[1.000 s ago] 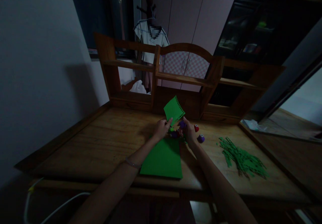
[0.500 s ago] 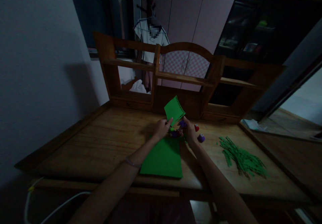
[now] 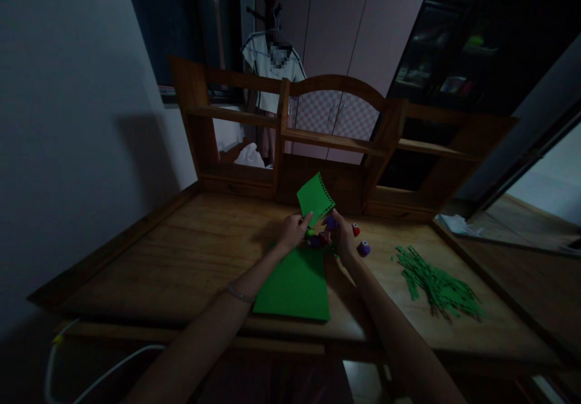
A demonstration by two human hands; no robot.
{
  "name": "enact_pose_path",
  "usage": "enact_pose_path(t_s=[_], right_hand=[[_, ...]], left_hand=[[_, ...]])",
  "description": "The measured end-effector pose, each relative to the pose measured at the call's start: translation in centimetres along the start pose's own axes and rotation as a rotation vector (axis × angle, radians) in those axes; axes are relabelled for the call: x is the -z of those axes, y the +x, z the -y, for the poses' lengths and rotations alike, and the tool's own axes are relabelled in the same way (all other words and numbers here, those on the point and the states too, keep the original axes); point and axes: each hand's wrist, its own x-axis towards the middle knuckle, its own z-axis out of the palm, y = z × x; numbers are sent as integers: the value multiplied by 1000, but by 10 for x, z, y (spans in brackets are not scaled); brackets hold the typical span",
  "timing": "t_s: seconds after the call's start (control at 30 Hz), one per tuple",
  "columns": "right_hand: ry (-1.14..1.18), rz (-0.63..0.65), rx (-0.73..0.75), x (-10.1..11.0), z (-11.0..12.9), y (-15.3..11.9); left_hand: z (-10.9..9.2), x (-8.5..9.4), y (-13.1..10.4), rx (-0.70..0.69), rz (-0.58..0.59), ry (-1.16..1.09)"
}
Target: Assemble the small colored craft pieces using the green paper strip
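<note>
A small green sheet (image 3: 314,197) with a row of holes along its right edge is pinched by its lower corner in my left hand (image 3: 294,231). My right hand (image 3: 342,237) is closed close to the sheet's lower right corner; what it grips is too dark and small to name. Beneath my wrists lies a larger green sheet or stack (image 3: 295,286) on the wooden desk (image 3: 204,246). Behind and between my hands are small red, purple and green pieces, partly hidden. A purple piece (image 3: 364,248) and a red piece (image 3: 356,229) lie right of my right hand.
A heap of thin green strips (image 3: 438,286) lies on the desk's right side. Wooden shelving (image 3: 336,142) rises along the back edge. A white shirt (image 3: 267,65) hangs behind it. A white cable (image 3: 120,364) loops below the front left edge.
</note>
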Motion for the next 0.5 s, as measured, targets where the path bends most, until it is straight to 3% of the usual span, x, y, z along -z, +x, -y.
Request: enact_pose_path(t_s=[0.3,0.5], right_hand=[[-24,0,51,-2,3,-1],[-8,-111,36,2,1,3]], left_hand=[[0,0,0,-6,-1,-11],[-1,2,-1,0,-27,-13]])
